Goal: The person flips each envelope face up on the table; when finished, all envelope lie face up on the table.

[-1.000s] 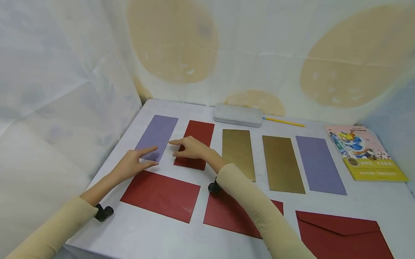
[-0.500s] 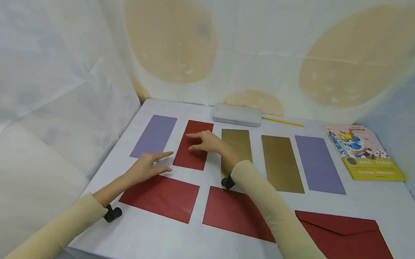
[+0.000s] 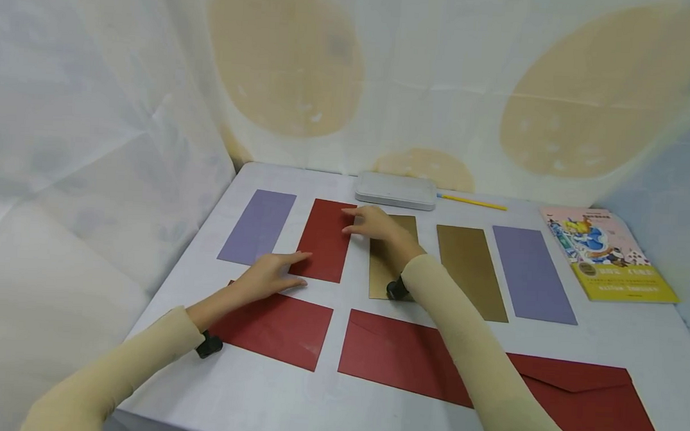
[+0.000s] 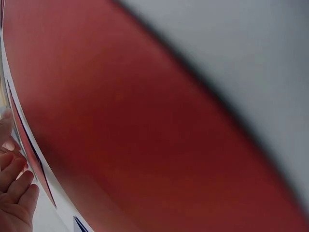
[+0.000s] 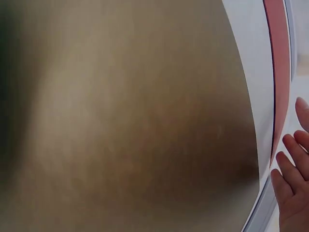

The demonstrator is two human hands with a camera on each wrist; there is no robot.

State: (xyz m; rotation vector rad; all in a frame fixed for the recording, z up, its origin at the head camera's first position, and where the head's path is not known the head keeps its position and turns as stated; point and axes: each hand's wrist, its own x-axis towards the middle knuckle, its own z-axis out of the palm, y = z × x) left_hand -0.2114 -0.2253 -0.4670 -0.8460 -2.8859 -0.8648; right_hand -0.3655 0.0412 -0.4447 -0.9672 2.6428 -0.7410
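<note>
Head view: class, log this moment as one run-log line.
left hand: open, on red card near corner | right hand: open, at red card far edge, over gold card | table: envelopes in front

grey tin case [image 3: 395, 191] top centre, at bench [image 3: 325, 395] far edge | yellow pencil [image 3: 471, 202] just right of it | picture book [image 3: 608, 254] far right | purple strips: left [image 3: 257, 227], right [image 3: 532, 274] | red envelopes along lower frame: centre [image 3: 393, 354], right [image 3: 591, 396] | patterned cloth backdrop [image 3: 386, 69]
</note>
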